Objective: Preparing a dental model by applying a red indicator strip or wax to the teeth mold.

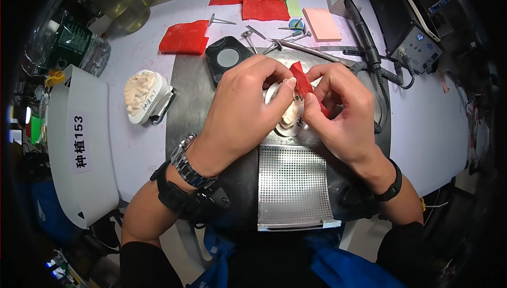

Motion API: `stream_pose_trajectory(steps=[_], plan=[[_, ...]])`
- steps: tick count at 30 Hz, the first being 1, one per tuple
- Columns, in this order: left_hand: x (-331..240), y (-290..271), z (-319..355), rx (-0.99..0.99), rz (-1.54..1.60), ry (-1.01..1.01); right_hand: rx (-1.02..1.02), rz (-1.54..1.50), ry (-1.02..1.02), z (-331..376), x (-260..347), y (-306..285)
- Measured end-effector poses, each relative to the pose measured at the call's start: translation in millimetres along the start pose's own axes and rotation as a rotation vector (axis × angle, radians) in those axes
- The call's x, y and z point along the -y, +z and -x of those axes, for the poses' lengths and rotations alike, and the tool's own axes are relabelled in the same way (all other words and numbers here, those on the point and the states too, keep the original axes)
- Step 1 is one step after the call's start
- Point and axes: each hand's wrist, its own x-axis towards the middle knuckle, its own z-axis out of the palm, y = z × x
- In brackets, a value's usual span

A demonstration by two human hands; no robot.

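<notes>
Red wax strip [303, 80] pinched over dental cast [289, 115], centre of grey plate [185, 92] on bench [137, 145]. Left hand [244, 109] cups cast, thumb pressing wax edge; right hand [342, 109] fingers [311, 103] pinch strip against cast (lower part of cast hidden by hands). Perforated metal tray [293, 187] just below hands. Second cast [143, 95] well left. Red wax sheets [185, 37] behind. Handpiece [364, 37] right, beside control box [406, 24].

A cream plaster dental cast [289, 114], seemingly on a white base, with red wax strip [305, 83] pressed against it.
</notes>
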Motion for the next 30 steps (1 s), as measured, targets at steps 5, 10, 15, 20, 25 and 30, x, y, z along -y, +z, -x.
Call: stream_pose_trajectory(steps=[5, 10, 15, 20, 25, 30], plan=[[-3.5, 0.5, 1.1, -0.006, 0.027, -0.028, 0.055, 0.040, -0.060, 4.3, 0.4, -0.6], [-0.2, 3.6, 2.9, -0.011, -0.102, 0.065, 0.060, 0.030, -0.046, 4.0, -0.1, 0.8], [-5.4, 8.4, 5.9, -0.052, -0.106, 0.090, 0.073, -0.102, 0.037, 2.4, -2.7, -1.2], [-3.3, 10.0, 7.7, -0.066, -0.162, 0.144, 0.019, 0.025, 0.026, -4.6, -7.9, -7.9], [-10.6, 6.8, 6.9, -0.016, -0.212, 0.072, 0.109, 0.183, -0.094, -6.6, -14.1, -9.9], [-10.6, 5.7, 7.3, -0.031, -0.209, 0.102, 0.121, 0.192, -0.112, -7.4, -14.5, -10.2]])
